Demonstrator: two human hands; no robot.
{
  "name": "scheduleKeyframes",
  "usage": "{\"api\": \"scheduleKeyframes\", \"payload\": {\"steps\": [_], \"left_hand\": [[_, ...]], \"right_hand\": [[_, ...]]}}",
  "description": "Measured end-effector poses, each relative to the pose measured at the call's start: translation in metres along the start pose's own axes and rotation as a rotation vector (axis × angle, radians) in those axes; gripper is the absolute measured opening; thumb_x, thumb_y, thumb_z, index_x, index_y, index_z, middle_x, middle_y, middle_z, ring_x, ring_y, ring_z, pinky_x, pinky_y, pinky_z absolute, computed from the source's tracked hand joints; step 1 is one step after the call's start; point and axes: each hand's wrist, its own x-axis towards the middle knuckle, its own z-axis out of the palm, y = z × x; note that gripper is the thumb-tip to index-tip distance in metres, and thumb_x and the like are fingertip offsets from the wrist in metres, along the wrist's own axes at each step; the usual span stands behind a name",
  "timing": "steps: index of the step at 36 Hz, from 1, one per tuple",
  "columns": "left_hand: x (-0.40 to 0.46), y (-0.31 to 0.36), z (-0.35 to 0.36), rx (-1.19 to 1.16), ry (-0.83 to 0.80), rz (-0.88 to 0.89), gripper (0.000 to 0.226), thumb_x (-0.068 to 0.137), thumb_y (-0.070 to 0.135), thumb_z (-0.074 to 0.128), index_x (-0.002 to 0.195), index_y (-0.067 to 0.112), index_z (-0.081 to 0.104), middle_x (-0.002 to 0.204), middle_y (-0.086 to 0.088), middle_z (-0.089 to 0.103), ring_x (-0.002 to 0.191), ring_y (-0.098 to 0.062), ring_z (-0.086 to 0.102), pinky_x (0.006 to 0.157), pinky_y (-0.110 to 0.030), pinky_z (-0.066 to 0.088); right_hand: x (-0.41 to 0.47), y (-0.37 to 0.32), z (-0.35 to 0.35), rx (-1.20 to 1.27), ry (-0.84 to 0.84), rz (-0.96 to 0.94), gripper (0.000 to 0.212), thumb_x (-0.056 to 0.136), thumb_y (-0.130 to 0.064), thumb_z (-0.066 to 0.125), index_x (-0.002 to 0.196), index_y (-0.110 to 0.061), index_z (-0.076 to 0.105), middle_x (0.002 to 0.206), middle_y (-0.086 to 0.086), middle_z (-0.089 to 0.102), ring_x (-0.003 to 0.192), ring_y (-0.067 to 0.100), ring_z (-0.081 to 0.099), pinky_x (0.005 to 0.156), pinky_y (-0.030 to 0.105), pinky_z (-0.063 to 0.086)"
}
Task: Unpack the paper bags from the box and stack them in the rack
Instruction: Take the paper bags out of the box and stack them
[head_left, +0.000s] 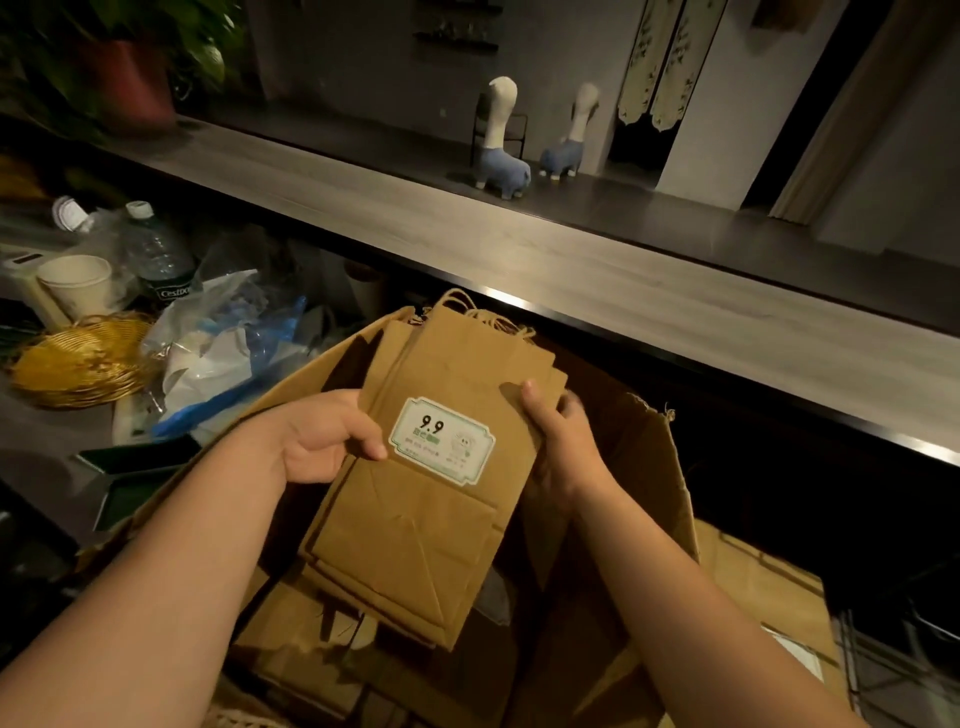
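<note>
Above the open box (654, 467), left hand (324, 441) and right hand (558, 431) gripping stacked paper bags (415, 519)

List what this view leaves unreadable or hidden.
- Rack: not visible in the head view.
- Box contents: hidden beneath the bags and both forearms.
- Sticker small print: too small.
- Bag count: edges overlap.
- Right hand fingers: behind the bags.
- Left hand fingers: likewise.

Counter (519, 249) with two, perhaps plush, figurines (501, 156).
</note>
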Motion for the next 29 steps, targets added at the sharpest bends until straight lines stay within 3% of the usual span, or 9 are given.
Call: {"api": "scheduleKeyframes", "payload": {"steps": [3, 7, 10, 12, 15, 17, 20, 25, 29], "left_hand": [[-0.002, 0.001, 0.0, -0.021, 0.025, 0.048, 0.047, 0.08, -0.024, 0.041, 0.111, 0.005, 0.061, 0.112, -0.021, 0.069, 0.104, -0.035, 0.068, 0.089, -0.048, 0.052], [0.005, -0.004, 0.006, 0.135, 0.11, 0.033, 0.037, 0.078, -0.025, 0.047, 0.095, 0.003, 0.064, 0.101, -0.014, 0.074, 0.099, -0.027, 0.069, 0.078, -0.034, 0.054], [0.017, -0.014, 0.011, 0.23, 0.249, -0.024, 0.027, 0.074, -0.019, 0.057, 0.087, 0.004, 0.06, 0.09, -0.017, 0.069, 0.097, -0.034, 0.066, 0.087, -0.044, 0.055], [0.023, -0.019, 0.012, 0.265, 0.3, -0.044, 0.026, 0.072, -0.015, 0.063, 0.091, 0.003, 0.06, 0.095, -0.02, 0.067, 0.097, -0.038, 0.066, 0.09, -0.048, 0.055], [0.03, -0.023, 0.011, 0.271, 0.277, -0.072, 0.05, 0.068, -0.01, 0.075, 0.111, 0.009, 0.057, 0.106, -0.017, 0.069, 0.097, -0.033, 0.067, 0.086, -0.048, 0.057], [0.032, -0.026, 0.011, 0.249, 0.235, -0.123, 0.06, 0.065, -0.006, 0.081, 0.116, 0.012, 0.055, 0.108, -0.015, 0.07, 0.098, -0.031, 0.067, 0.079, -0.041, 0.06], [0.031, -0.028, 0.007, 0.172, 0.151, -0.185, 0.062, 0.068, -0.007, 0.08, 0.122, 0.011, 0.055, 0.108, -0.01, 0.073, 0.102, -0.025, 0.068, 0.067, -0.029, 0.059], [0.033, -0.037, 0.009, 0.139, 0.086, -0.22, 0.057, 0.07, -0.012, 0.075, 0.12, 0.01, 0.06, 0.109, -0.008, 0.073, 0.113, -0.025, 0.063, 0.103, -0.039, 0.046], [0.039, -0.038, 0.01, 0.01, 0.144, -0.131, 0.063, 0.069, -0.017, 0.071, 0.125, 0.004, 0.052, 0.112, -0.021, 0.069, 0.107, -0.035, 0.066, 0.093, -0.046, 0.053]], "right_hand": [[-0.004, -0.001, 0.005, 0.045, -0.201, -0.006, 0.06, 0.075, -0.021, 0.074, 0.129, -0.013, 0.048, 0.12, 0.015, 0.066, 0.102, 0.03, 0.069, 0.082, 0.042, 0.058], [0.002, 0.004, 0.007, -0.1, -0.183, -0.074, 0.061, 0.075, -0.006, 0.079, 0.126, -0.019, 0.047, 0.122, 0.011, 0.064, 0.11, 0.028, 0.065, 0.095, 0.05, 0.052], [0.0, 0.003, 0.005, -0.311, -0.231, -0.17, 0.058, 0.077, -0.005, 0.077, 0.125, -0.02, 0.049, 0.12, 0.001, 0.064, 0.109, 0.012, 0.064, 0.091, 0.03, 0.055], [-0.001, 0.005, 0.005, -0.385, -0.255, -0.182, 0.052, 0.079, -0.007, 0.076, 0.123, -0.022, 0.052, 0.118, -0.001, 0.065, 0.109, 0.011, 0.064, 0.09, 0.028, 0.055], [0.0, 0.008, 0.006, -0.472, -0.247, -0.173, 0.05, 0.079, -0.004, 0.075, 0.117, -0.026, 0.053, 0.114, -0.007, 0.064, 0.104, 0.003, 0.061, 0.078, 0.014, 0.052], [0.0, 0.011, 0.004, -0.547, -0.26, -0.135, 0.049, 0.077, -0.003, 0.077, 0.114, -0.027, 0.055, 0.107, -0.013, 0.064, 0.094, -0.004, 0.06, 0.069, 0.007, 0.049], [0.001, 0.016, -0.001, -0.665, -0.337, -0.01, 0.039, 0.076, -0.006, 0.079, 0.104, -0.028, 0.062, 0.101, -0.013, 0.068, 0.095, -0.001, 0.064, 0.072, 0.011, 0.051], [0.005, 0.024, -0.007, -0.85, -0.348, 0.098, 0.035, 0.08, 0.004, 0.069, 0.11, -0.011, 0.063, 0.108, 0.002, 0.066, 0.103, 0.015, 0.06, 0.073, 0.014, 0.047], [0.006, 0.025, -0.003, -0.722, -0.295, 0.075, 0.027, 0.083, 0.0, 0.069, 0.108, -0.01, 0.065, 0.101, -0.002, 0.069, 0.095, 0.01, 0.065, 0.073, 0.014, 0.051]]}}
